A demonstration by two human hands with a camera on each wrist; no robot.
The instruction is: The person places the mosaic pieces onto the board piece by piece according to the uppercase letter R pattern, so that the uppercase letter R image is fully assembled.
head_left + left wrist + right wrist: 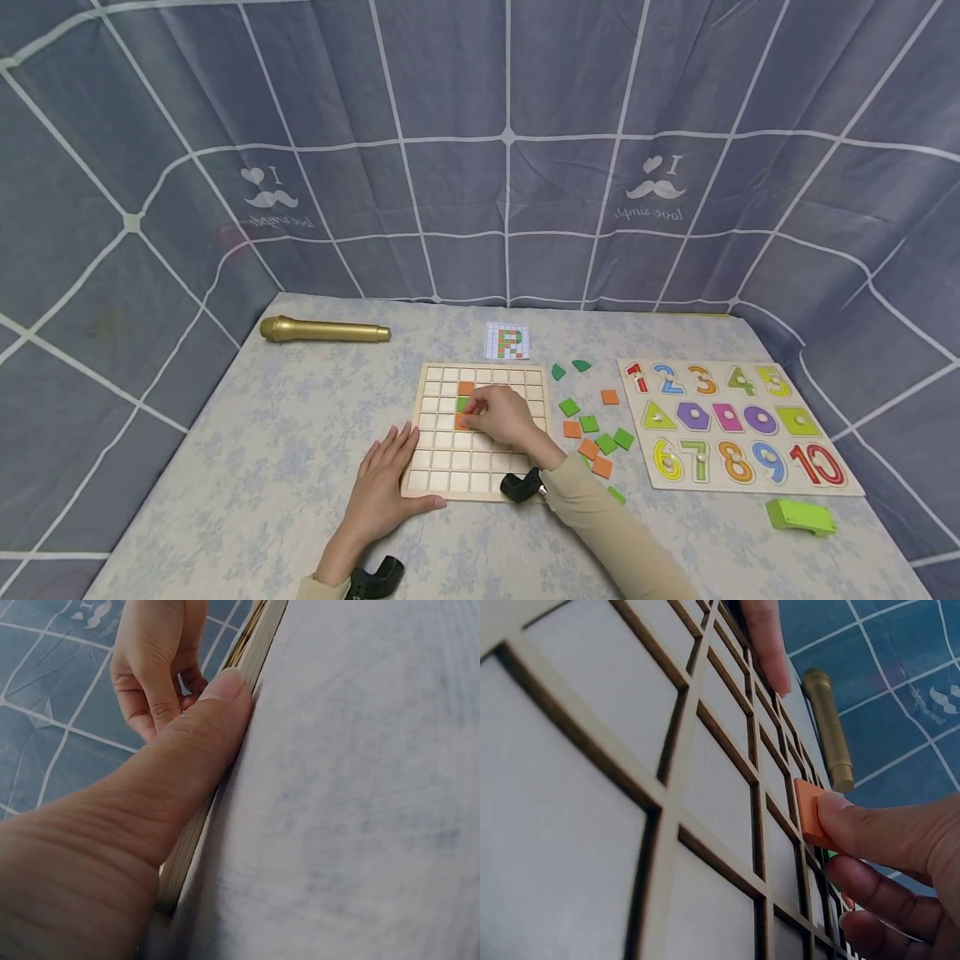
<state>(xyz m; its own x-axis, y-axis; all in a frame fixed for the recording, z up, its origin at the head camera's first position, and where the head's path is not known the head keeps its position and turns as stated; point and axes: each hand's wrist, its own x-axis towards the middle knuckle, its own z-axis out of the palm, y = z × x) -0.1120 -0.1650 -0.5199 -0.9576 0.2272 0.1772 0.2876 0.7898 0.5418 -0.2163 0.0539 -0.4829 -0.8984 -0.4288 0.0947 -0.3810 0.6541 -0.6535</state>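
Note:
My right hand (504,414) pinches an orange square tile (808,814) between thumb and fingers, at a cell in the left part of the wooden grid board (438,481). Behind that tile, in the same column, sit a green tile (462,404) and another orange tile (466,388), the green one partly hidden by the fingers. My left hand (386,477) rests at the board's near left corner with its fingers spread. Its thumb (202,720) lies against the board's front edge, as the left wrist view shows.
Loose orange and green tiles (588,423) lie right of the board. Behind it is a pattern card (507,341). A gold microphone (326,330) lies back left. On the right are a number-and-shape puzzle (633,400) and a green arched block (801,517).

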